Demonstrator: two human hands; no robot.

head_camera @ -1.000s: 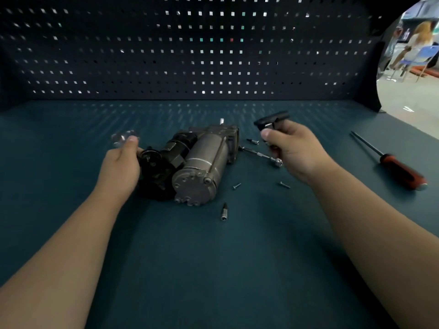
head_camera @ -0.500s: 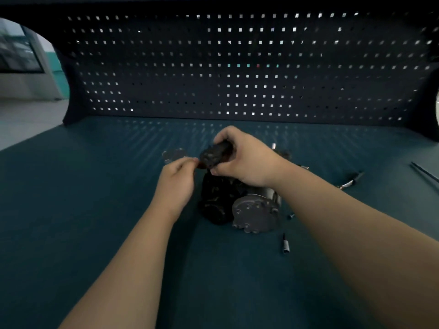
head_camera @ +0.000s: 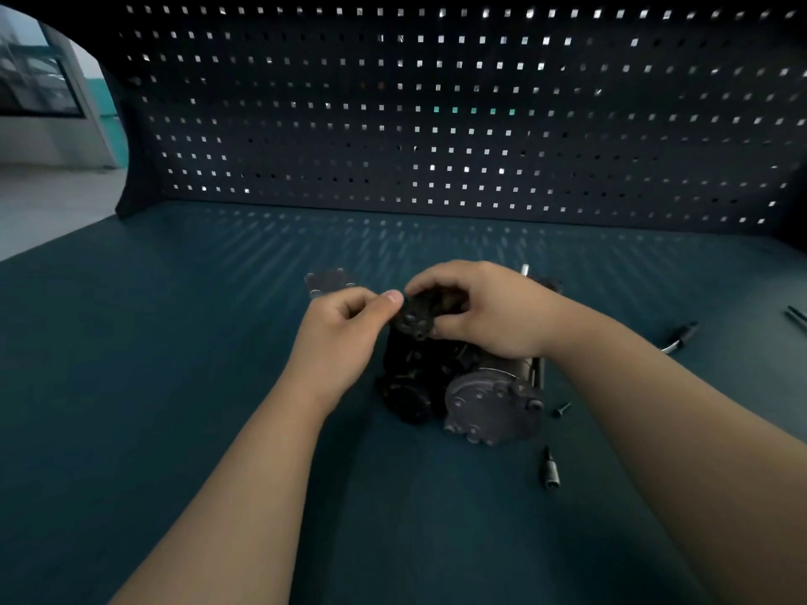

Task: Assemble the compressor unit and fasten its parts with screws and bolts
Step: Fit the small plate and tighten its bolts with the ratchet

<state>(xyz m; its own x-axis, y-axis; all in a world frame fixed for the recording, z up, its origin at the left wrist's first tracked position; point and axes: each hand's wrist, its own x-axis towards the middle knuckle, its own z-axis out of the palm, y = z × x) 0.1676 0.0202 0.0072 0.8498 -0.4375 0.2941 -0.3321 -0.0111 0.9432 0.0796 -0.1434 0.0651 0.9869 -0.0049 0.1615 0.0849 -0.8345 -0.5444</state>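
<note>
The compressor unit [head_camera: 484, 401] lies on the dark teal bench, its grey round end cap facing me and a black motor section on its left. Just above that black section both hands hold a small black part [head_camera: 415, 316]. My right hand [head_camera: 484, 312] grips it from above and the right, fingers curled round it. My left hand [head_camera: 345, 325] pinches its left edge with thumb and fingertip. A thin metal plate [head_camera: 327, 283] with holes lies flat behind my left hand. How the black part meets the compressor is hidden by my hands.
A loose bolt [head_camera: 550, 471] and a small screw [head_camera: 562, 409] lie right of the compressor. Further right lies a long bolt [head_camera: 681, 336], and a tool shaft [head_camera: 797, 316] shows at the right edge. A dark pegboard [head_camera: 436, 115] walls off the back of the bench.
My right hand carried the black part from the right over to the compressor's black section, and my left hand came up to pinch it. The view turned left.
</note>
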